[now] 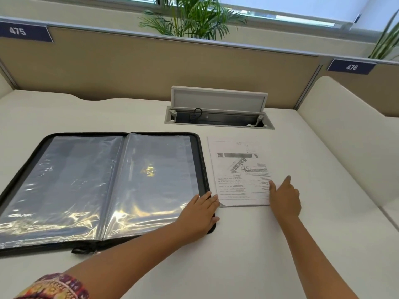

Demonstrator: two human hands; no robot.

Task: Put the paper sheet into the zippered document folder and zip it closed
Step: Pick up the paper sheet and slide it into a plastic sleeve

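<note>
Evidently thin, floppy paper sheet (239, 173) lying flat on counter (259, 244): I'd pinch its near-right corner, right hand (285, 199) fingers loose, left hand (199, 214) flat on open zippered document folder (97, 186).

office | numbered partition tags (25, 32) | desk (280, 244) with open cable hatch (219, 112)

The folder (203, 167) has a black rim and clear, glossy grey-blue sleeves with yellowish glare; just right of it the sheet (239, 175) is white with black and grey print; the desk (280, 244) under both is off-white; behind the folder the partition (129, 65) is tan, with navy tags (23, 32) numbered in white; nearest, a sleeve (54, 287) in maroon, orange and yellow patterning.
</note>
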